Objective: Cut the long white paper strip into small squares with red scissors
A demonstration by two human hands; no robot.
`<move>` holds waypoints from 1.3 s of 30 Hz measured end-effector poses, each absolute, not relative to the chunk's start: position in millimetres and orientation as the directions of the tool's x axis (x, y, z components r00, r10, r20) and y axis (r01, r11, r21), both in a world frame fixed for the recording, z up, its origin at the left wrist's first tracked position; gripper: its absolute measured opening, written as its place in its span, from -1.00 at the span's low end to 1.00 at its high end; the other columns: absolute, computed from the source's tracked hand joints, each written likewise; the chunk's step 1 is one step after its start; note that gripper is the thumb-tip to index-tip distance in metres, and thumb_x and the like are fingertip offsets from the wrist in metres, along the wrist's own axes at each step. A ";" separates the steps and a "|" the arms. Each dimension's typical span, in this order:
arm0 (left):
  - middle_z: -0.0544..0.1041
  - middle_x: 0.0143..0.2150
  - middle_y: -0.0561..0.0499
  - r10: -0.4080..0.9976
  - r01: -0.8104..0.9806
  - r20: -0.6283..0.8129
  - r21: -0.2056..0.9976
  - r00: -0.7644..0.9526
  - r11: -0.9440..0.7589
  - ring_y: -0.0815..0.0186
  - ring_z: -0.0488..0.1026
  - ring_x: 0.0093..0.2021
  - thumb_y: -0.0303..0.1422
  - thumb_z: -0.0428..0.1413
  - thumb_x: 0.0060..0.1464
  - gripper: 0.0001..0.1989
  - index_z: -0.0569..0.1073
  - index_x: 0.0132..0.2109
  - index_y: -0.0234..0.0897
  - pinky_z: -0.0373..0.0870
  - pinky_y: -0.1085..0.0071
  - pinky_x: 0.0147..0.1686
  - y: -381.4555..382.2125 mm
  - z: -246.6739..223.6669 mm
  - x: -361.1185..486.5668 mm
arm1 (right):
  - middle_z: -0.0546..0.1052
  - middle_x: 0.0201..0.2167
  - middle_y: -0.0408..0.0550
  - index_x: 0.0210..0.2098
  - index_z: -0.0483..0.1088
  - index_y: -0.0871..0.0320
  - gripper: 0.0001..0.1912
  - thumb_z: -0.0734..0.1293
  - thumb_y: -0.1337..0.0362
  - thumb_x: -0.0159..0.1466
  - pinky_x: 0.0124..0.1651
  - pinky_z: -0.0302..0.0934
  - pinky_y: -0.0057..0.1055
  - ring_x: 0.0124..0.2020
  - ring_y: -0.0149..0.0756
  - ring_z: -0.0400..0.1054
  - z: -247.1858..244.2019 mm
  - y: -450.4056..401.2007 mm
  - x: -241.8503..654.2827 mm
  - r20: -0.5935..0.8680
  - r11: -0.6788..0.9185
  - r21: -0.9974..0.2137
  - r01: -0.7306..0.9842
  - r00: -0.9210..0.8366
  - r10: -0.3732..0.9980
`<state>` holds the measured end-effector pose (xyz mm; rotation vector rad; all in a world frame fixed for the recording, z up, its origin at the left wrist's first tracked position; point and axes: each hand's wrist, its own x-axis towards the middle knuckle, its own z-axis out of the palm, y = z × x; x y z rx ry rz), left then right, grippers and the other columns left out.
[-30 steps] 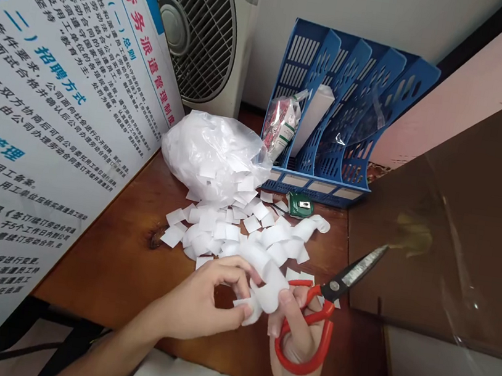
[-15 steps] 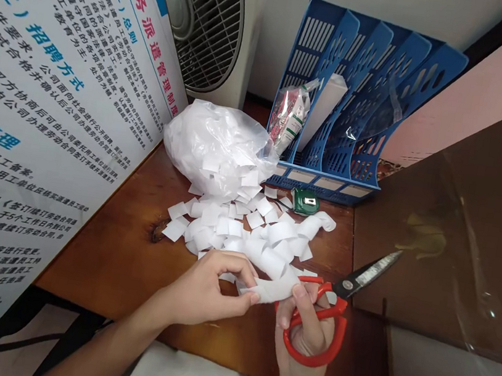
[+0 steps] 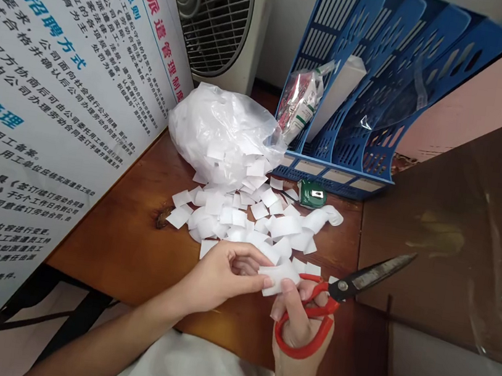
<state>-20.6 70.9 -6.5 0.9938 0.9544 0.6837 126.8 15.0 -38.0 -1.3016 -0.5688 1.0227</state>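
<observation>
Red-handled scissors (image 3: 343, 286) hang from the right hand (image 3: 301, 324), whose thumb and finger also pinch one end of a short white strip (image 3: 280, 275); the left hand (image 3: 220, 276) grips the other end. Beyond, loose white pieces (image 3: 246, 221) cover part of the wooden counter (image 3: 118, 250), up to a bulging plastic bag (image 3: 217, 127). A blue file rack (image 3: 404, 26) stands behind a green tape measure (image 3: 311, 195).

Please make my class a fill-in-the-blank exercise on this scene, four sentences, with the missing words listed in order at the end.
1. The right hand holds scissors with ____-coloured handles.
2. The left hand pinches a thin piece coloured ____.
3. The file rack behind the pile of pieces is coloured ____.
4. Behind the plastic bag stands an electric ____.

Missing words: red; white; blue; fan.
</observation>
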 end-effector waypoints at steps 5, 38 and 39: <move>0.62 -0.35 -0.08 0.886 -0.018 -0.325 0.936 0.331 0.351 0.36 0.50 -0.35 -0.26 0.39 0.03 -0.70 0.65 -0.16 -0.40 0.41 0.48 -0.32 67.9 -1.9 -19.1 | 0.34 -0.69 -0.32 -0.44 0.14 0.12 -0.57 0.52 0.25 0.20 -0.59 0.05 -0.51 -0.76 -0.50 0.21 -35.7 10.3 131.6 -0.167 -0.074 -0.972 -0.221 0.436 0.884; 0.65 -0.27 -0.10 0.828 0.112 -0.450 0.891 0.335 0.439 0.29 0.54 -0.31 -0.15 0.32 0.11 -0.64 0.67 -0.07 -0.33 0.39 0.46 -0.31 63.7 -17.1 -41.5 | 0.47 -0.46 -0.14 -0.47 0.28 0.16 -0.57 0.62 0.18 0.03 -0.61 0.14 -0.52 -0.65 -0.49 0.22 -31.3 0.1 137.4 -0.231 -0.253 -0.968 0.011 0.365 0.902; 0.66 -0.25 -0.09 0.836 0.147 -0.452 0.892 0.311 0.428 0.28 0.55 -0.28 -0.16 0.30 0.13 -0.66 0.67 -0.07 -0.31 0.39 0.46 -0.30 61.8 -16.4 -45.9 | 0.47 -0.45 -0.13 -0.45 0.30 0.16 -0.59 0.60 0.16 0.06 -0.58 0.17 -0.53 -0.61 -0.47 0.23 -32.8 -5.4 142.4 -0.224 -0.262 -0.963 0.066 0.352 0.909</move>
